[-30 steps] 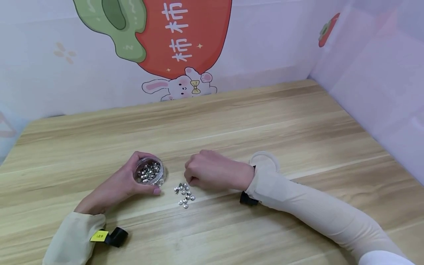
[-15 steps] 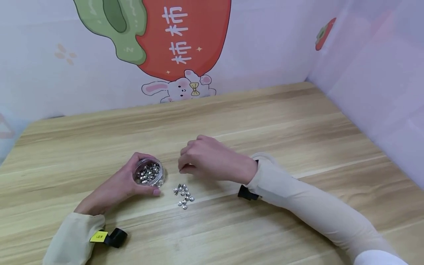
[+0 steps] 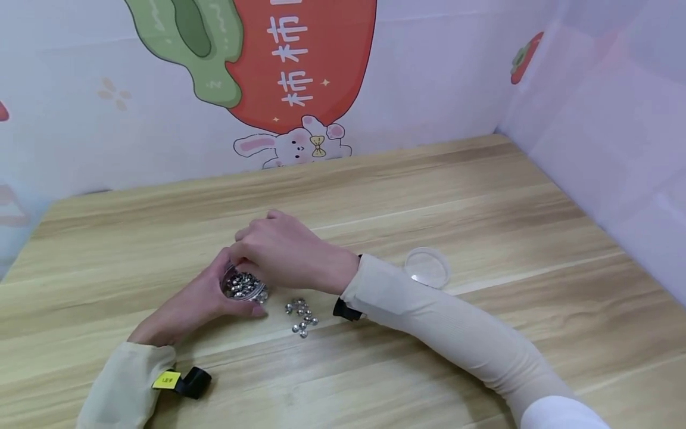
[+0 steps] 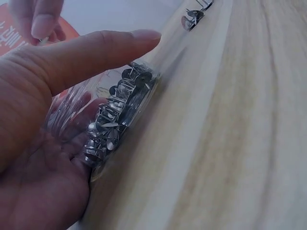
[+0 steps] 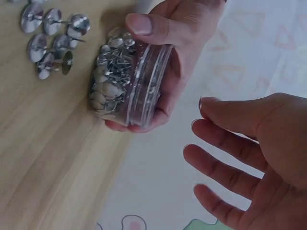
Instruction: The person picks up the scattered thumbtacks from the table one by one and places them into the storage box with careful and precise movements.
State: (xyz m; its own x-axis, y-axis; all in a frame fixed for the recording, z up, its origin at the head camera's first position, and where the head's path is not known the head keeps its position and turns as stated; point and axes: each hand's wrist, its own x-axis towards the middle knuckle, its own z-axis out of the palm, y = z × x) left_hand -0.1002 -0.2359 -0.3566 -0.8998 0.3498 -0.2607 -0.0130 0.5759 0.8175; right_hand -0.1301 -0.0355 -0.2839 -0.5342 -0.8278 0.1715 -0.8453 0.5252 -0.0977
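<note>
My left hand (image 3: pixel 200 295) grips a clear round plastic jar (image 5: pixel 146 84) of silver thumbtacks (image 3: pixel 246 287), thumb on the near side, fingers round the far side. The jar leans, its mouth toward the right hand in the right wrist view. My right hand (image 3: pixel 289 253) hovers over the jar's mouth, thumb and forefinger together at a small thumbtack (image 5: pixel 200 103) that shows as a thin edge at the fingertips. The other fingers are spread apart below. Just right of the jar, several loose thumbtacks (image 3: pixel 302 319) lie in a small cluster on the table.
A clear round lid (image 3: pixel 427 268) lies on the wood-grain table (image 3: pixel 402 369) beyond the right forearm. A printed backdrop (image 3: pixel 418 83) with a red persimmon and a rabbit stands behind the table, and another pale sheet is at the right.
My right hand has risen from beside the loose tacks and moved left over the jar's mouth, uncovering the lid. The left hand keeps its grip on the jar.
</note>
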